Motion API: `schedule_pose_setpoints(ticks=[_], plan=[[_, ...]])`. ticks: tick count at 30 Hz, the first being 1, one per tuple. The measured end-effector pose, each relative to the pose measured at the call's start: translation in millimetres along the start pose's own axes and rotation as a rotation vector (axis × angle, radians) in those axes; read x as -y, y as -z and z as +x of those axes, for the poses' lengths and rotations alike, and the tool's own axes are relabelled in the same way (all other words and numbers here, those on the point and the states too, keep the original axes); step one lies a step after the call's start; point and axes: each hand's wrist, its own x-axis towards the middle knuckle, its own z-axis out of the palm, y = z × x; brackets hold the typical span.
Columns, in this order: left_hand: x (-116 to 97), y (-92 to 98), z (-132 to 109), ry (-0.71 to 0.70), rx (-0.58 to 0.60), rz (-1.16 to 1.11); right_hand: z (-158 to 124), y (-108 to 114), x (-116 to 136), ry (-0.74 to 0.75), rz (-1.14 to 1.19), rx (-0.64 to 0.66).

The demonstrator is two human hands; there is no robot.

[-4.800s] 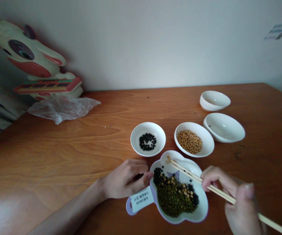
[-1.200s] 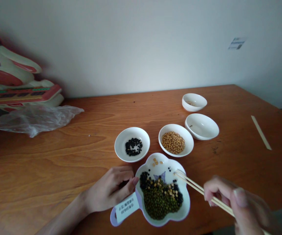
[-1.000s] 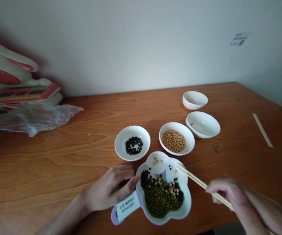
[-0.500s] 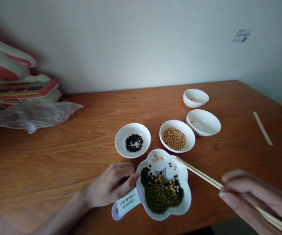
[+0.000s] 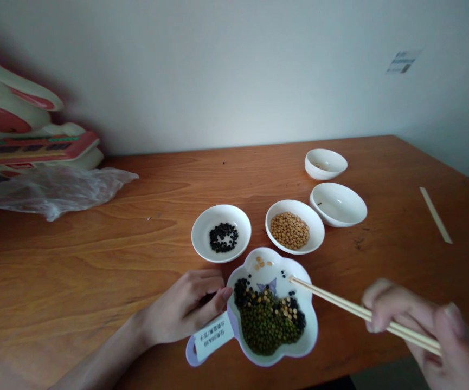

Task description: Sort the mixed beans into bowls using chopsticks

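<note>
Flower-shaped plate (image 5: 277, 261) held mung beans (image 5: 264, 330), black beans (image 5: 240, 292), few yellow beans (image 5: 261, 263). Paper label (image 5: 212, 337) on plate handle. Just above, white bowl (image 5: 204, 227) held black beans; neighbouring white bowl (image 5: 315, 227) held yellow beans. Two further white bowls (image 5: 338, 208) (image 5: 326, 162) stood farther off on worktop (image 5: 96, 281), nearly bare. Left hand (image 5: 183, 309) curled, fingertips touching plate's left rim; grip unclear. Right hand (image 5: 417, 330) closed around chopsticks (image 5: 360, 310), tips together over plate's right rim, no bean visibly held.
</note>
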Motion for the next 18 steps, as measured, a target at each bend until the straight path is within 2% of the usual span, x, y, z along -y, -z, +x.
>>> schedule_pose_setpoints(ticks=[2, 4, 11, 15, 18], plan=[[0.8, -0.3, 0.0, 0.004, 0.008, -0.006, 3.3, -3.0, 9.9, 0.021, -0.020, 0.139], [1.5, -0.6, -0.1, 0.005, 0.011, -0.008, 7.2, -8.7, 19.3, 0.038, -0.022, 0.198], [2.6, -1.3, -0.6, -0.006, 0.000, 0.004, 10.9, -25.7, 42.1, 0.007, -0.056, 0.097], [4.0, -1.9, -0.6, -0.003, 0.012, 0.002, 11.7, -26.0, 46.4, -0.004, -0.077, 0.102], [4.4, -2.3, -1.2, 0.008, 0.015, 0.000, 11.5, -24.3, 42.4, 0.005, -0.086, 0.168]])
